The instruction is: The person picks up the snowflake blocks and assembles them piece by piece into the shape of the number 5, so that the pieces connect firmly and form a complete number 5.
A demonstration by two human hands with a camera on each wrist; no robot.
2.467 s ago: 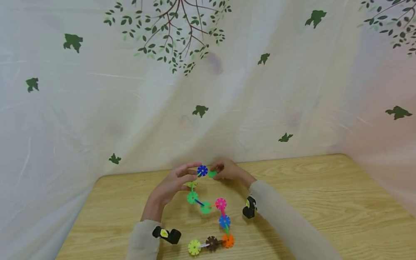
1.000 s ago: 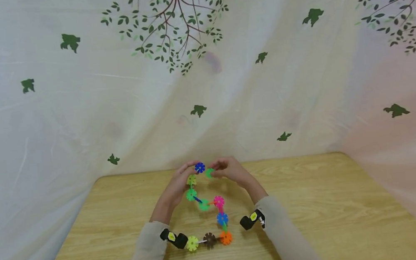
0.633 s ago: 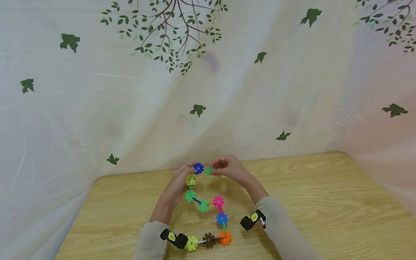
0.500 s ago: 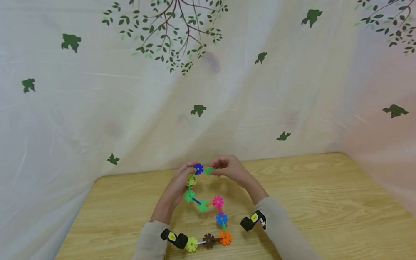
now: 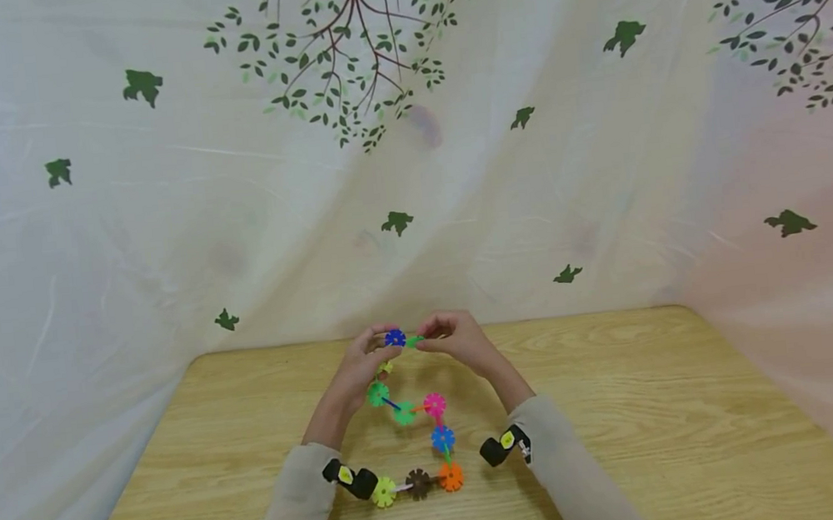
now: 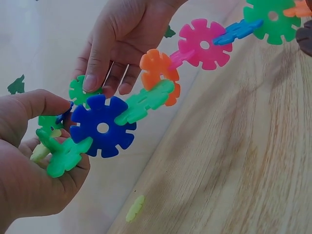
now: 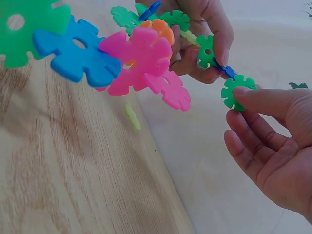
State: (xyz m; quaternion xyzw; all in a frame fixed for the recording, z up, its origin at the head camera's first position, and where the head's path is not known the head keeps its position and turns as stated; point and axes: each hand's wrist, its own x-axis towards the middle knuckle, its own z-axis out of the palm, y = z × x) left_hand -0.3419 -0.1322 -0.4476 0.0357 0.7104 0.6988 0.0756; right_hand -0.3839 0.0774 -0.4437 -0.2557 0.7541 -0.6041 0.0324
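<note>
A chain of colourful notched plastic discs winds over the table in the head view, from a yellow-green disc (image 5: 384, 492) past brown (image 5: 419, 483), orange (image 5: 451, 477) and pink discs (image 5: 435, 405) to a dark blue disc (image 5: 395, 339) at the far end. My left hand (image 5: 357, 369) pinches that dark blue disc, with a green link piece (image 6: 68, 158) in its palm. Between thumb and fingers my right hand (image 5: 460, 341) grips a small green disc (image 7: 239, 91). Its edge meets the dark blue disc's rim in the right wrist view.
A pale yellow-green piece (image 6: 135, 208) lies on the wooden table (image 5: 665, 420) near the edge in the wrist views. Behind the table hangs a white curtain (image 5: 310, 245) printed with leaves and birds. Black cameras (image 5: 505, 446) are strapped to both wrists.
The green disc has moved left, up against the dark blue disc, and now appears more edge-on. The left fingers have spread a little around the blue disc, which shifted slightly left.
</note>
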